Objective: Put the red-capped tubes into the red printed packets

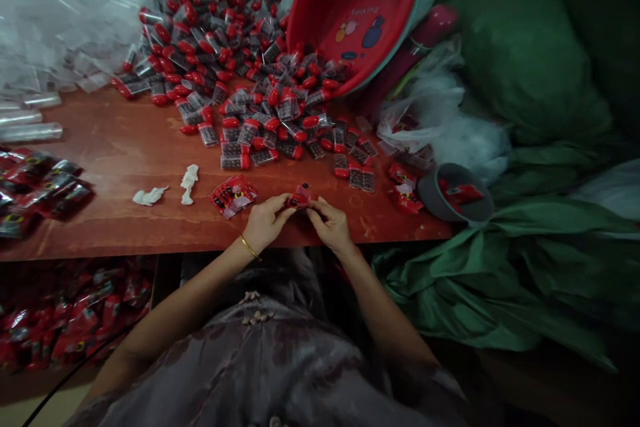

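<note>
The red basin carries a cartoon print and a short line of pale lettering on its inner floor; the lettering is too small to read. The red packets show black and yellow markings, likewise illegible.

The left hand and right hand meet at the near edge of the table. Both hands pinch one small red item between their fingertips; it appears to be a red packet or a capped container with a dark spot on top, but blur prevents a firm identification. A gold bangle sits on the left wrist.

The red packets lie just left of the hands. Two crumpled white scraps lie further left. A pile of clear containers with red caps spreads from the tipped basin across the far table. A grey cup holding red pieces stands at the right, near green cloth.

The table surface is reddish-brown wood. The lighting is dim.
</note>
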Action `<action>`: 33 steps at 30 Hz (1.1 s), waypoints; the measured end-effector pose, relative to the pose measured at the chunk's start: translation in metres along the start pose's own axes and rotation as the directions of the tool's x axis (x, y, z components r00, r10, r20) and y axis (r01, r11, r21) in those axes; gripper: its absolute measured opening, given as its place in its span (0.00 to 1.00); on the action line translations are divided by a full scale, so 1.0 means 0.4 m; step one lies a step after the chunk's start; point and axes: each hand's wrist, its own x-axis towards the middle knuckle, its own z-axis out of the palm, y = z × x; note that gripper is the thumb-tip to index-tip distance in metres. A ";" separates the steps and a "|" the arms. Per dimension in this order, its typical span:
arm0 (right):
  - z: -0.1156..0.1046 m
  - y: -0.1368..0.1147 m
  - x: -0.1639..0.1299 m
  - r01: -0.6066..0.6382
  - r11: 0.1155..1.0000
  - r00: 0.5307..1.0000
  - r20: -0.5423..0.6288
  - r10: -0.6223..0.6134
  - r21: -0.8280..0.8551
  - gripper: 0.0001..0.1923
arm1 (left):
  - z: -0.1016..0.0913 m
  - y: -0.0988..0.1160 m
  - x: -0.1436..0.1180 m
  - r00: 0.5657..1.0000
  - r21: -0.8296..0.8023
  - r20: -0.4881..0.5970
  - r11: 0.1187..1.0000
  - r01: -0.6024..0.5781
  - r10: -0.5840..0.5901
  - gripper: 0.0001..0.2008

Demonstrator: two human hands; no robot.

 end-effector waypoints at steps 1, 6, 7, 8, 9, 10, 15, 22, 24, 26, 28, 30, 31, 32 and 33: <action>-0.003 -0.003 -0.002 0.026 0.999 0.999 -0.018 -0.026 -0.025 0.09 | 0.001 0.001 -0.002 1.000 0.017 0.007 1.000 0.001 -0.001 0.13; -0.007 -0.015 -0.005 0.121 0.980 0.991 -0.043 -0.129 -0.159 0.07 | 0.006 0.008 -0.010 1.000 0.086 0.012 0.996 0.018 -0.020 0.14; -0.006 -0.017 -0.005 0.123 0.976 0.990 -0.042 -0.133 -0.177 0.07 | 0.007 0.008 -0.011 1.000 0.093 0.009 0.995 0.019 -0.019 0.14; -0.006 -0.020 -0.004 0.123 0.974 0.990 -0.041 -0.133 -0.191 0.07 | 0.008 0.008 -0.012 1.000 0.098 0.008 0.995 0.014 -0.015 0.14; -0.006 -0.023 -0.003 0.125 0.971 0.990 -0.036 -0.135 -0.205 0.07 | 0.008 0.008 -0.013 1.000 0.101 0.011 0.995 0.006 -0.007 0.14; -0.007 -0.026 -0.002 0.129 0.967 0.990 -0.028 -0.138 -0.220 0.07 | 0.009 0.007 -0.014 1.000 0.105 0.016 0.995 -0.003 0.001 0.14; -0.008 -0.040 0.009 0.182 0.932 0.981 -0.006 -0.193 -0.312 0.06 | 0.012 0.004 -0.016 0.999 0.147 0.016 0.989 -0.035 0.033 0.14; 0.003 -0.051 0.006 0.220 0.891 0.965 -0.047 -0.258 -0.396 0.06 | 0.026 -0.003 -0.022 0.998 0.210 0.021 0.976 -0.064 0.061 0.13; 0.003 -0.052 0.005 0.198 0.887 0.973 -0.030 -0.231 -0.418 0.07 | 0.030 -0.008 -0.022 0.997 0.232 0.043 0.970 -0.073 0.065 0.13; 0.001 -0.052 0.006 0.154 0.891 0.984 -0.010 -0.175 -0.428 0.07 | 0.031 -0.011 -0.019 0.995 0.248 0.079 0.966 -0.073 0.054 0.13; -0.002 -0.052 0.009 0.123 0.895 0.990 -0.010 -0.141 -0.429 0.07 | 0.029 -0.009 -0.016 0.994 0.253 0.106 0.965 -0.064 0.039 0.13; -0.003 -0.052 0.013 0.117 0.899 0.990 -0.026 -0.141 -0.422 0.07 | 0.024 -0.003 -0.012 0.992 0.244 0.122 0.968 -0.053 0.023 0.13; -0.003 -0.052 0.014 0.117 0.903 0.989 -0.033 -0.143 -0.414 0.07 | 0.021 0.001 -0.011 0.992 0.237 0.128 0.971 -0.045 0.015 0.13; -0.002 -0.051 0.015 0.112 0.908 0.989 -0.041 -0.140 -0.403 0.08 | 0.019 0.005 -0.009 0.991 0.226 0.133 0.973 -0.040 0.009 0.13; 0.000 -0.050 0.014 0.100 0.914 0.991 -0.046 -0.128 -0.393 0.08 | 0.017 0.008 -0.007 0.991 0.212 0.136 0.977 -0.038 0.010 0.14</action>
